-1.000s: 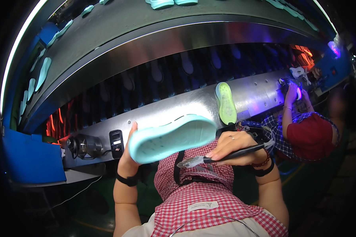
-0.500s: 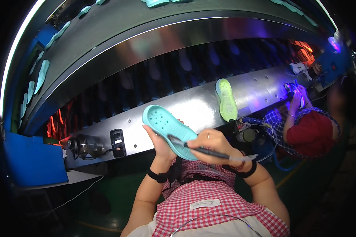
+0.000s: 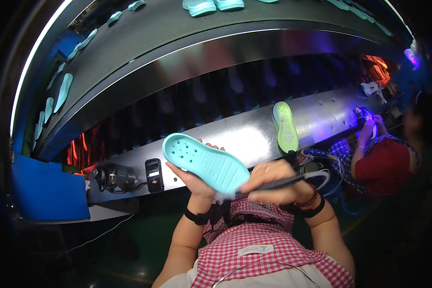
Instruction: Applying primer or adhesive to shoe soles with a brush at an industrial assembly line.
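Turq. sole: holes one end, ridges nr. other. L hand: fingers clasp its edges. R hand: fingers pinch blk. brush.

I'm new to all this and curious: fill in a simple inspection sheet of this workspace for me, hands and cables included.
Surface: shiny metal ledge.
Job's things: turquoise shoe sole, hollow side toward the camera; black-handled brush, tip blurred at the sole's near end.
Clutter: yellow-green sole on the ledge; round container and black rectangular device at left.
Hands: left hand supports the turquoise sole; right hand grips the brush.
Cables: white cord below the ledge at left; clear tube at the brush's rear.
Surroundings: conveyor belt carrying turquoise soles; co-worker at right; orange glow at left.
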A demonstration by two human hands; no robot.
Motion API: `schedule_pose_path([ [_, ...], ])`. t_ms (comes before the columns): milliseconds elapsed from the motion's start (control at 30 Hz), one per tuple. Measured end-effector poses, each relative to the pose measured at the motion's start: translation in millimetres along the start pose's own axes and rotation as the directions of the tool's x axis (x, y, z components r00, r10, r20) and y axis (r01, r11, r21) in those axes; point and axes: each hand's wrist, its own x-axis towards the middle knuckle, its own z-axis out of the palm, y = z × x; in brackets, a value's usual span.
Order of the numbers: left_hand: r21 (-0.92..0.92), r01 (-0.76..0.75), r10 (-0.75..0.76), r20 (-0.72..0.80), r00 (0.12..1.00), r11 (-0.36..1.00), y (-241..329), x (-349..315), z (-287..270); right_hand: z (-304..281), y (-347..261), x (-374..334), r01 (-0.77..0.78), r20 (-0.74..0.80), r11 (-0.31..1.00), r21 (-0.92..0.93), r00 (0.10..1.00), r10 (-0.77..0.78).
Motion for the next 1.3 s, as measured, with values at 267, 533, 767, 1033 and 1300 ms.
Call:
schedule_pose_path([
  [267,0.077,-0.146,0.137,0.110,0.984,0.986,12.2,5.8,9.4,-5.0,3.5,-4.9,0.010,0.131,0.999,-0.046,0.991,-0.003],
  [533,0.232,-0.224,0.195,0.139,0.971,0.947,18.9,11.2,24.2,-6.7,11.4,-14.8,-0.157,0.008,0.985,0.075,0.988,0.157],
  [767,0.027,-0.036,0.031,0.165,0.986,0.999,26.2,7.1,44.5,6.6,33.9,-18.9,-0.154,-0.096,0.496,0.854,0.892,0.441],
  [1033,0.082,0.095,-0.104,0.112,0.988,0.992,1.0,-13.6,48.0,22.0,7.1,-14.7,-0.284,-0.179,0.715,0.639,0.849,0.497],
  [1300,-0.001,0.037,-0.037,0.149,0.988,0.999,2.9,-1.9,53.5,5.7,-1.6,3.0,-0.059,-0.143,0.966,0.250,0.985,0.097],
])
